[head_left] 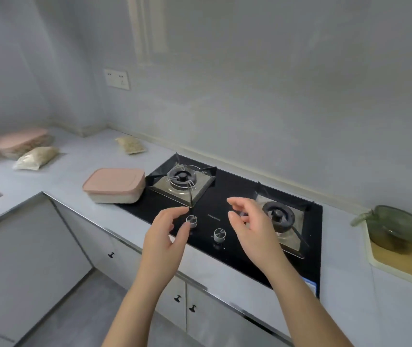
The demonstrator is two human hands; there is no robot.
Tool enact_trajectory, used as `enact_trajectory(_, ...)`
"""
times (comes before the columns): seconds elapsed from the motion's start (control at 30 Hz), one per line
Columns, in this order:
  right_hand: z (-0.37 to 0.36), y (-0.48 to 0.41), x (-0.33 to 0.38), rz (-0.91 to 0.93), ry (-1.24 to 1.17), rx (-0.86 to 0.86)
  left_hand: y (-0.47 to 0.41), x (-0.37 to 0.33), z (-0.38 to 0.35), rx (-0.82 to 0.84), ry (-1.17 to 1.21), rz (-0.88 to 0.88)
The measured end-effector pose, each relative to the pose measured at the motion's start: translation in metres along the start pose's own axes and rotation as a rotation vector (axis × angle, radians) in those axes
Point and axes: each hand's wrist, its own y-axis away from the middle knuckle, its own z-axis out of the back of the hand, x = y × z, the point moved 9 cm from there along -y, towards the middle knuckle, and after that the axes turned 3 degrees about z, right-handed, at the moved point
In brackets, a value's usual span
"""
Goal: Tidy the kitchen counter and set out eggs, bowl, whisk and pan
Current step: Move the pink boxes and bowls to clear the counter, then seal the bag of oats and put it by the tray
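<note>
Both hands empty, held over black glass two-burner gas hob (237, 186). Left hand (167, 236) by a silver knob (191, 220), fingers loosely curled, thumb apart; right hand (252, 226) likewise. Green translucent glass bowl (395, 229) sits on cream-rimmed wooden tray (390, 259), far right of grey counter (79, 161). Pink-lidded rectangular container (114, 185) just beside hob's left edge.

Black gas hob (225, 189), wall socket (116, 79)

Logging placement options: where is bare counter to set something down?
Bare counter lies between the pink-lidded box and the grain bag, and between the hob and the tray. The far left corner, with more bags, is crowded.
</note>
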Motion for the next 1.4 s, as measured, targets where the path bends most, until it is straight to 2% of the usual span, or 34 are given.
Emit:
enact_trajectory(0.2,-0.077,-0.047,0.017,0.050,-0.040,0.120,-0.031,0.045,0.058,-0.104,-0.026,0.075)
enact_trajectory(0.47,-0.199,-0.148,0.023,0.058,-0.134,0.245,-0.118,0.112,0.130,-0.188,-0.122,0.133)
enact_trajectory(0.8,-0.342,-0.229,0.051,0.056,-0.168,0.446,-0.173,0.195,0.228,-0.334,-0.089,0.247)
enact_trajectory(1.1,-0.476,-0.283,0.092,0.035,-0.153,0.401,-0.244,0.295,0.347,-0.288,-0.102,0.303)
enact_trajectory(1.23,-0.539,-0.305,0.113,0.012,-0.137,0.435,-0.279,0.335,0.394,-0.288,-0.097,0.307)
enact_trajectory(1.4,-0.601,-0.337,0.104,-0.094,-0.151,0.465,-0.315,0.389,0.426,-0.270,-0.118,0.373)
